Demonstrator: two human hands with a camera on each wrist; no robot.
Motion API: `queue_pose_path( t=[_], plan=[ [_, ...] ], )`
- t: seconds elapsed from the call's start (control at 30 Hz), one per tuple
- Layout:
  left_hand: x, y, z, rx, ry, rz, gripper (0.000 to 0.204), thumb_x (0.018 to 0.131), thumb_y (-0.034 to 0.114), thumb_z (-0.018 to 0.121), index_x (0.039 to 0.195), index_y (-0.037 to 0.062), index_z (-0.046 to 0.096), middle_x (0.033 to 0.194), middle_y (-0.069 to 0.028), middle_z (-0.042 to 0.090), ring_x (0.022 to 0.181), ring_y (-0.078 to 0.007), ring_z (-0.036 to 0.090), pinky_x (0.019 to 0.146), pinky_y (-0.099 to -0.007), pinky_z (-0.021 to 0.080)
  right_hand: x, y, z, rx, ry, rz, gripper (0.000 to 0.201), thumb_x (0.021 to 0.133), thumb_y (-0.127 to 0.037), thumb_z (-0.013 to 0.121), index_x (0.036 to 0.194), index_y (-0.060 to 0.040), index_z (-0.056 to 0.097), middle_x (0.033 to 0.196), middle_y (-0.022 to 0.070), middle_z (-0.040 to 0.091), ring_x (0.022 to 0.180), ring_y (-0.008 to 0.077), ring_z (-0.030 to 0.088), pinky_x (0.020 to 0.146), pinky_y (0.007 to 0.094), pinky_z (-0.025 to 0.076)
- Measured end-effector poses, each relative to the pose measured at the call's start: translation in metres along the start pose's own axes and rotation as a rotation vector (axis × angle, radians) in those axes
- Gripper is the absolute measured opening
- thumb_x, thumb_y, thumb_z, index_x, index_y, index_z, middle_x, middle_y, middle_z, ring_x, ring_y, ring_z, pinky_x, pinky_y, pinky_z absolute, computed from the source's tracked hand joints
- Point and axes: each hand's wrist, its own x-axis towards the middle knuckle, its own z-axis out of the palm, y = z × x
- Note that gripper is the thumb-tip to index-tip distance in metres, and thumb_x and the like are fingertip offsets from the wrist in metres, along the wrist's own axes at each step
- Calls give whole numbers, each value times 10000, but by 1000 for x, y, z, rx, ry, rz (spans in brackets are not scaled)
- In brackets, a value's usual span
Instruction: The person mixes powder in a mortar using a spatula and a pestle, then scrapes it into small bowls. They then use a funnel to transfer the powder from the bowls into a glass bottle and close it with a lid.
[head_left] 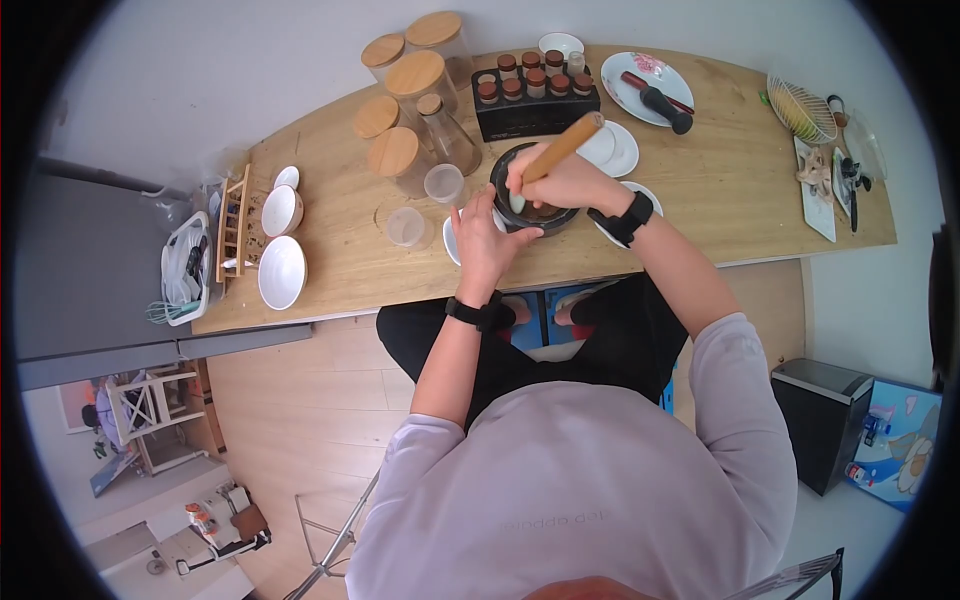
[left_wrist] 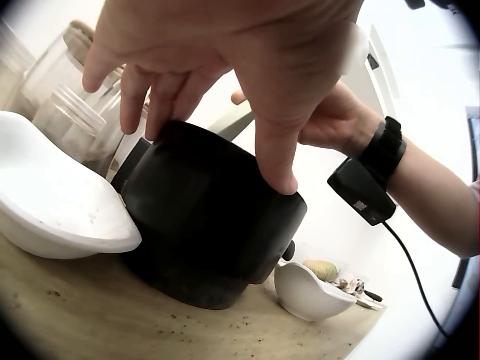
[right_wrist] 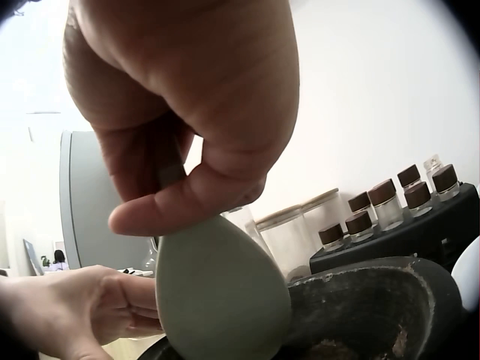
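My right hand (head_left: 568,184) grips a pale green spoon (right_wrist: 221,292) by the lower part of its wooden handle. The spoon's head points down into a black mortar (left_wrist: 210,217), and its handle slants up to the right. Some brown residue clings inside the mortar in the right wrist view. My left hand (head_left: 482,240) spans the mortar's near left side, fingers at the rim and thumb (left_wrist: 276,161) on the wall. A white bowl (left_wrist: 60,195) stands close beside the mortar, partly under my left hand in the head view.
Behind the mortar is a black rack (head_left: 520,124) of small brown-capped jars. Wood-lidded canisters (head_left: 396,155) and two plastic cups (head_left: 405,227) stand left. White bowls (head_left: 283,272) line the left end. A black pestle (head_left: 664,108) lies on a floral plate (head_left: 625,92).
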Motion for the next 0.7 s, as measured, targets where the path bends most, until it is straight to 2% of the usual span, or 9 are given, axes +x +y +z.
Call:
queue_pose_path(
  t=[0.1, 0.23, 0.33, 0.5, 0.6, 0.63, 0.7],
  plan=[
    [0, -1, 0, -11, -22, -27, 965, 540, 376, 941, 1314, -43, 544, 1271, -200, 625, 1234, -326, 566, 1154, -551, 259, -5, -5, -18, 31, -46, 115, 93, 757, -16, 607, 801, 13, 684, 831, 64, 699, 601, 116, 628, 550, 252, 500],
    [0, -1, 1, -19, -20, -18, 969, 532, 365, 945, 1313, -40, 539, 1278, -197, 620, 1240, -327, 562, 1143, -551, 266, 4, 3, -18, 87, 150, 42, 87, 761, -25, 627, 805, 15, 691, 858, 71, 715, 594, 115, 628, 550, 251, 505],
    [0, -2, 1, -2, -21, -1, 965, 528, 368, 946, 1305, -38, 544, 1269, -195, 624, 1225, -332, 571, 1130, -570, 279, 6, 2, 1, 145, 179, -8, 73, 770, -30, 627, 796, 8, 684, 859, 67, 715, 583, 117, 622, 546, 254, 504],
    [1, -2, 0, 1, -27, -5, 954, 526, 371, 946, 1293, -35, 550, 1262, -198, 626, 1224, -340, 569, 1123, -589, 284, -14, 12, -13, 105, -72, 14, 71, 766, -13, 607, 757, -19, 677, 893, 86, 727, 590, 116, 615, 513, 241, 503],
    [1, -2, 0, 3, -13, 4, 955, 527, 370, 946, 1295, -34, 547, 1258, -200, 627, 1223, -343, 568, 1123, -594, 283, -16, 25, -38, 164, -1, 49, 89, 768, -4, 598, 775, -17, 686, 910, 96, 729, 618, 106, 619, 526, 233, 511],
    [1, -2, 0, 5, -6, 11, 956, 527, 369, 945, 1297, -33, 545, 1256, -201, 628, 1223, -344, 568, 1122, -596, 283, -17, 16, -43, 183, 63, 89, 87, 789, -18, 605, 808, -4, 689, 925, 102, 729, 667, 96, 625, 554, 229, 523],
    [1, -2, 1, 9, -6, 11, 957, 527, 367, 945, 1298, -31, 544, 1257, -200, 627, 1224, -341, 567, 1123, -596, 282, -10, 9, -46, 231, 75, 58, 89, 802, -32, 617, 835, 0, 693, 953, 106, 729, 696, 93, 626, 578, 227, 530]
  ],
)
